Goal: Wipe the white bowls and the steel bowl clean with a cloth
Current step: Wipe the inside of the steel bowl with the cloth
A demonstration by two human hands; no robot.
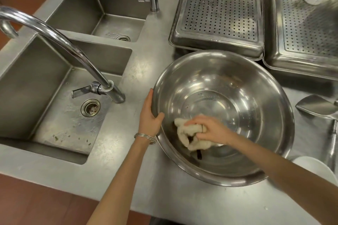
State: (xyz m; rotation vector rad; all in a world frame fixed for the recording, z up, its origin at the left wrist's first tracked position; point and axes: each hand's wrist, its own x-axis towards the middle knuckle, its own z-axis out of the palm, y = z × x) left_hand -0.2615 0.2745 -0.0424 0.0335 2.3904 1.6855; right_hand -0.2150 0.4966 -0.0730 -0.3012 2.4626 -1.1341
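Note:
A large steel bowl [237,82] rests on the steel counter, tilted a little toward me. My left hand [150,115] grips its left rim, thumb inside the bowl. Inside the bowl, against the near wall, my right hand [206,129] presses a crumpled off-white cloth [184,133]. A white bowl [311,168] shows partly at the right edge, behind my right forearm.
Two sinks [36,82] with curved taps [60,42] lie to the left. Two perforated steel trays [219,11] stand upside down behind the bowl. A steel scoop [316,106] lies at the right. The counter's front edge [164,213] runs below my arms.

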